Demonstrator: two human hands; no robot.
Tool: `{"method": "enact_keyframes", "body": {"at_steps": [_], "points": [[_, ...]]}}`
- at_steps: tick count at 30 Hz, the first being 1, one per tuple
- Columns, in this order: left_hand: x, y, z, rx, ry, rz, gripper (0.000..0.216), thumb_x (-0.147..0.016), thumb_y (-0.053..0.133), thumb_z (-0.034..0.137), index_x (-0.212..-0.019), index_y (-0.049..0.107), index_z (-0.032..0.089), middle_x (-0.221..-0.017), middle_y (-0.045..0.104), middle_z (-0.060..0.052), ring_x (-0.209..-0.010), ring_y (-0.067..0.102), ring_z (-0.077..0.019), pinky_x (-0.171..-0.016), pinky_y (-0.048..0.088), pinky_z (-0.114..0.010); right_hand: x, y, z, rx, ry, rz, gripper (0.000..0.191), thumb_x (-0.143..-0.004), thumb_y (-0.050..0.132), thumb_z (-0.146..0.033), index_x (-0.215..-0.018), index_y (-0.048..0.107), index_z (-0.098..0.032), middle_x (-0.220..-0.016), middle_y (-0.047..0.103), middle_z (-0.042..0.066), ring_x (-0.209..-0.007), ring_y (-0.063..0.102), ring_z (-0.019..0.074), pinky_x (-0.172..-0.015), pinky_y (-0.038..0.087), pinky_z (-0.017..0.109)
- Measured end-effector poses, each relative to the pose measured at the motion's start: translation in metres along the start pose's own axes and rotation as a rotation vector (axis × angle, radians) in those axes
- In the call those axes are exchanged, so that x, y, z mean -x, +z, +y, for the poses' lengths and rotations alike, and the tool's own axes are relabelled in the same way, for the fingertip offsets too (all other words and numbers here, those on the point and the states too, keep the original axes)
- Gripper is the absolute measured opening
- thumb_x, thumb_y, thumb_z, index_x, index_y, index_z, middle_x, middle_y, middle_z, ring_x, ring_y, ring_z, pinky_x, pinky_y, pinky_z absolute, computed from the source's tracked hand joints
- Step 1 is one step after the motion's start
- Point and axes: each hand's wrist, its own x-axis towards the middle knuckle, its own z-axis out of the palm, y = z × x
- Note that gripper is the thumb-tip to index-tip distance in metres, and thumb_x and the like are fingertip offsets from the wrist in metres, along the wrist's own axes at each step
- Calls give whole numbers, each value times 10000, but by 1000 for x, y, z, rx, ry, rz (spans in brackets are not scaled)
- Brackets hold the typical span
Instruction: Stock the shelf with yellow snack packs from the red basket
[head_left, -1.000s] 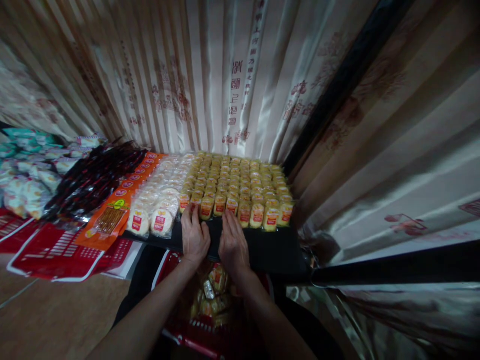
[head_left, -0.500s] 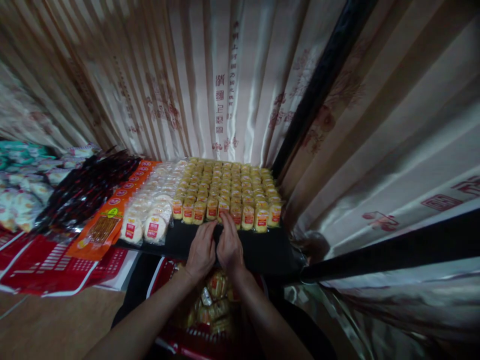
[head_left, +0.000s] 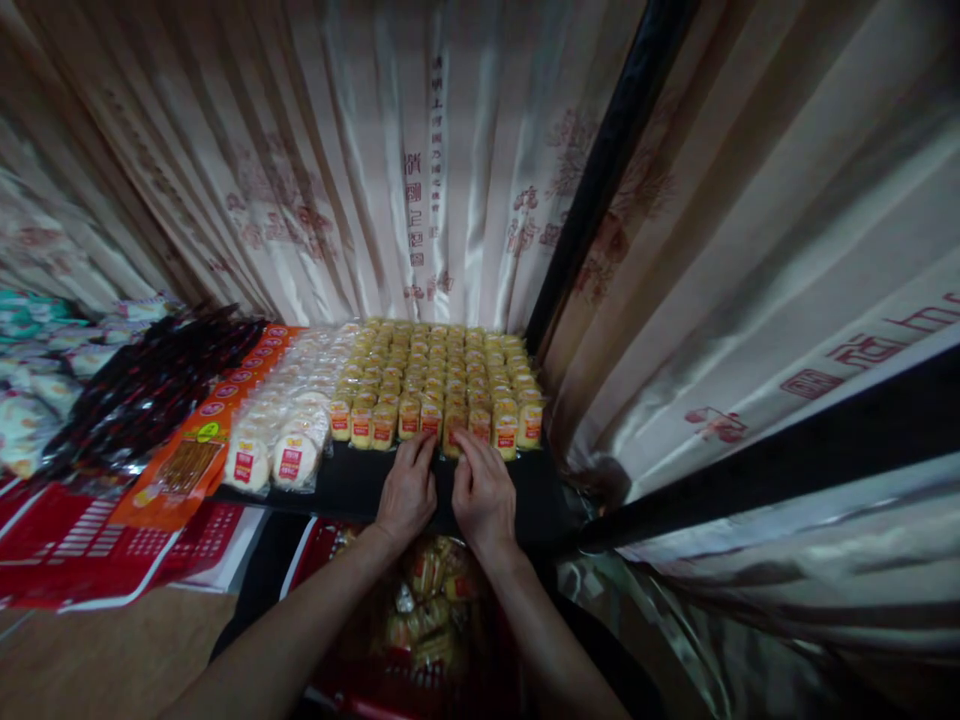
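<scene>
Small yellow snack packets (head_left: 506, 430) with red and orange labels stand in tight rows on a dark ledge. My left hand (head_left: 409, 490) is at the front edge of these rows, its fingers curled and pressed together. Anything pinched in it is hidden. Close beside it, my right hand (head_left: 484, 490) has its fingertips on a front-row snack packet (head_left: 453, 420), partly covering it. Below my forearms a red bag (head_left: 304, 550) holds loose packets (head_left: 424, 630) of the same yellow kind.
Left of the rows lie round white crackers (head_left: 296, 460) in clear wrap, an orange snack bag (head_left: 184, 465), dark glossy packages (head_left: 150, 390) and white-and-green packages (head_left: 34, 380). A printed curtain (head_left: 465, 200) hangs behind, with a dark post (head_left: 607, 170) at the right.
My hands have moved apart, the right one shifting rightward along the front row. The view has turned slightly to the right.
</scene>
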Motion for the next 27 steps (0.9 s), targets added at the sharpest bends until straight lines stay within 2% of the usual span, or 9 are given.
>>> {"method": "enact_keyframes", "body": {"at_steps": [4,7,14,18,27], "points": [[0,1,0,-14,5,-23,557,-729,374,16,-1278,440,90,-1290,460,-149,-1241,393,-223,-1062,370,-415,8,5,5,96,-16,-99,413,-833,347,-115,-1163,595,-109,-1138,640,120,-1083,560,209,-945,466,372],[2,0,0,-3,0,-30,565,-733,375,18,-1289,428,99,-1307,447,-145,-1255,379,-223,-1071,357,-430,11,13,6,131,-7,-133,441,-824,345,-108,-1200,575,-107,-1178,619,123,-1132,529,219,-968,447,379],[1,-3,3,24,-27,-49,560,-739,388,37,-1289,440,132,-1323,448,-128,-1251,397,-221,-1069,355,-444,9,25,4,155,10,-137,475,-817,343,-102,-1253,530,-100,-1232,585,127,-1192,483,238,-1012,397,415],[1,-4,3,25,-20,-72,559,-741,391,45,-1295,434,106,-1329,447,-140,-1262,383,-220,-1074,348,-425,8,25,3,208,-13,-132,452,-813,352,-96,-1210,566,-82,-1202,604,138,-1171,502,250,-993,417,405],[2,-1,1,8,-7,-65,542,-756,404,57,-1291,444,135,-1344,432,-130,-1269,379,-222,-1064,359,-429,6,23,1,257,-41,-137,444,-806,357,-89,-1186,584,-71,-1205,601,143,-1153,516,257,-953,455,382]]}}
